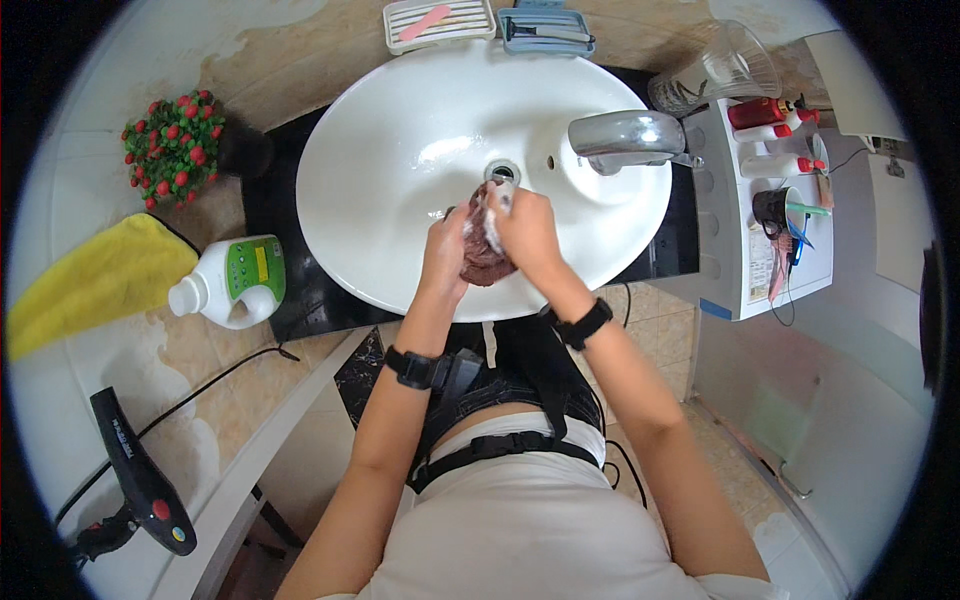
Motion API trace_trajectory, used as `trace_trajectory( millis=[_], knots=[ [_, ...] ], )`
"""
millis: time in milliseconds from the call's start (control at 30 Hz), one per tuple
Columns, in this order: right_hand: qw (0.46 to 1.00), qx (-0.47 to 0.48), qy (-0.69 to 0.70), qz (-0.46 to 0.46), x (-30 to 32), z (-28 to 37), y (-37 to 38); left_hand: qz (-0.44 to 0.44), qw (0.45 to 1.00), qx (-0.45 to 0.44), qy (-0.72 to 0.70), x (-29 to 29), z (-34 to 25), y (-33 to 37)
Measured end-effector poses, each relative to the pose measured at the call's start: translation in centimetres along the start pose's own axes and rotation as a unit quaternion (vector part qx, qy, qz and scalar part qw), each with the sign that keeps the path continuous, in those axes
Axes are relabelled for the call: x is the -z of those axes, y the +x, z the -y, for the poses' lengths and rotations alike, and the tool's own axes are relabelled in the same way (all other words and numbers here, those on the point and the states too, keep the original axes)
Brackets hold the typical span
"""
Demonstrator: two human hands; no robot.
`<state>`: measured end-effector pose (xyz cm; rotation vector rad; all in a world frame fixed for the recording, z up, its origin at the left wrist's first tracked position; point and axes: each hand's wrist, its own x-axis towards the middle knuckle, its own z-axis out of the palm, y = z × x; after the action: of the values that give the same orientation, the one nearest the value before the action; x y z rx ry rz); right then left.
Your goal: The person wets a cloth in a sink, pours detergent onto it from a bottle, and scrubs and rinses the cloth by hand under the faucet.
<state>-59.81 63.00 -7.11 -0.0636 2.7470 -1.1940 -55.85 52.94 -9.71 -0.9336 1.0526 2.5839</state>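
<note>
Over the near part of the white oval sink [350, 190], a bunched brown cloth [487, 268] with white suds on it is held between both hands. My left hand [443, 252] grips its left side, fingers curled and partly hidden by the cloth. Closed on the upper right side of it is my right hand [529, 230], with foam along the fingers. The two fists are close together, just on the near side of the metal drain [503, 172]. To their right and farther off, the chrome faucet [628, 135] reaches over the basin.
A white detergent bottle [215, 290], a yellow cloth [95, 285], a potted plant with red blooms [178, 150] and a black hair dryer [140, 470] lie left. Two soap dishes [440, 38] are behind the sink. A white cabinet [740, 200] with bottles stands right.
</note>
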Motion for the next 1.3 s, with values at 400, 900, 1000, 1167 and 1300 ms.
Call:
trace_trajectory(
  millis=[400,900,1000,1167,1300],
  knots=[
    [0.735,-0.225,0.583,0.264,4.3,-4.9,0.5,-0.024,0.983,-0.172,0.055,4.2,-6.6,-0.5],
    [0.981,0.03,0.171,0.091,1.7,2.2,-1.4,0.163,0.986,-0.045,0.015,-0.9,-3.3,-1.9],
    [0.984,-0.03,0.149,0.088,2.0,2.3,-1.7,0.034,0.983,-0.127,0.13,-0.2,-3.4,-1.1],
    [0.96,-0.091,0.257,0.07,3.0,-1.5,-0.9,-0.014,0.983,-0.172,0.068,2.1,-5.3,-0.2],
    [0.854,-0.235,0.434,0.166,2.6,0.5,-2.2,0.017,0.98,-0.179,0.084,0.6,-5.4,-0.5]
  ],
)
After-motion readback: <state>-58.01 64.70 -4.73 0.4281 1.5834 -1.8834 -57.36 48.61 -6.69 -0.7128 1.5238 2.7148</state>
